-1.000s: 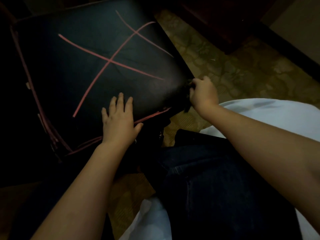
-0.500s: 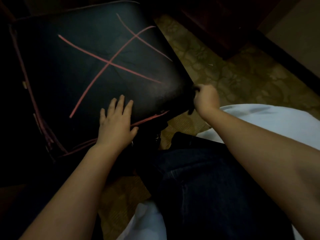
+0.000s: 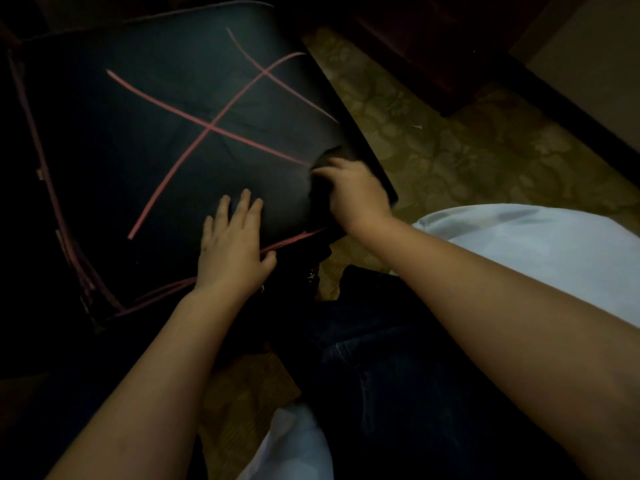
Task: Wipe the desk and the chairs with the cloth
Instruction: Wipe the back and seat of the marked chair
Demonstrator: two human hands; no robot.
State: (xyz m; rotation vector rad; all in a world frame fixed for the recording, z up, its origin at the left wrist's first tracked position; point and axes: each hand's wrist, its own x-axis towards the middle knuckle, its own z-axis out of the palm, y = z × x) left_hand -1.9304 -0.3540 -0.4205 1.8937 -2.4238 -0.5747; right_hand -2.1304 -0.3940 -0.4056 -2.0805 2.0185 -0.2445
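A black chair seat with crossing red lines and red piping fills the upper left of the head view. My left hand lies flat on the seat's near edge, fingers straight. My right hand grips a dark cloth and holds it against the seat's right corner. The cloth is nearly the same colour as the seat, and most of it is hidden under my hand.
Patterned olive carpet lies to the right of the chair. Dark wooden furniture stands at the top right. My dark trouser leg and white shirt fill the lower right.
My right hand has moved with the cloth from the seat's right side edge up onto the top of the seat corner. My left hand has stayed flat in place.
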